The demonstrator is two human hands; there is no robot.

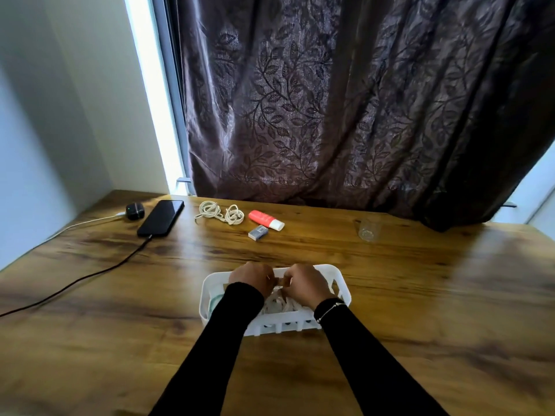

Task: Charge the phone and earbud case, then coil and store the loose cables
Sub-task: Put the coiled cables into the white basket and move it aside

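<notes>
Both hands work over a white plastic basket (341,283), a rounded rectangular tub with slotted walls, which sits on the wooden table (420,295) at centre front. The left hand (252,279) and the right hand (304,283) meet above the basket's middle, fingers curled inward and pinching a small pale piece (280,282) between them; what that piece is cannot be told. Below the hands, loops of white cable (277,306) lie bundled inside the basket. Both arms wear black sleeves; a thin bracelet (329,309) circles the right wrist.

At far left, the black phone (161,217), a flat glossy slab, lies face up with a black cable (90,274) plugged into its near end and trailing off the table's left side. Just beside it stands the dark, rounded earbud case (135,211), showing a small green light, with a white cable (87,223) attached.

Near the table's far edge, well apart from the basket, lie two coiled cream cords (219,213), braided in texture. Next to them rest a red-and-white tube (265,220), a small grey box (258,232) and, further right, a clear plastic cup (368,229). The table surface is glossy, dark-grained wood. Behind hangs a purple curtain (345,100) with a leaf pattern.
</notes>
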